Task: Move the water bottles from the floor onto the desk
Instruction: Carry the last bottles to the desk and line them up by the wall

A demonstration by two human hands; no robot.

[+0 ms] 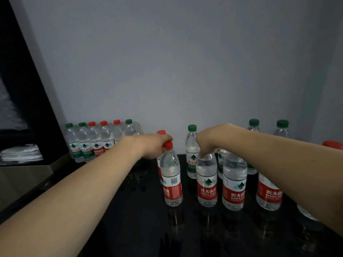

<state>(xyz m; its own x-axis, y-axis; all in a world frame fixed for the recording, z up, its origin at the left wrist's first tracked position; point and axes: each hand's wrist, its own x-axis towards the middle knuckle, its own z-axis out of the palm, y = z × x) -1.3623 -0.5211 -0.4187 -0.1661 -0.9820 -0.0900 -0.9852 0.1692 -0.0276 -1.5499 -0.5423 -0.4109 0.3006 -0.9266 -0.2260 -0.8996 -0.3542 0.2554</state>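
black desk [130, 229], left hand [152, 145] and right hand [209, 140] each gripping bottle tops (upright)

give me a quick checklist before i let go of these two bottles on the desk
1. Left hand grips the neck of the left red-label bottle: ok.
2. Right hand holds the top of the middle red-label bottle: ok, though its cap is hidden.
3. Both bottles upright: ok.
4. Bases resting fully on the black desk: cannot tell, the glossy top reflects them.
5. Gap between the two held bottles: ok.
6. Middle bottle clear of the red-label bottle to its right: cannot tell, they look very close.
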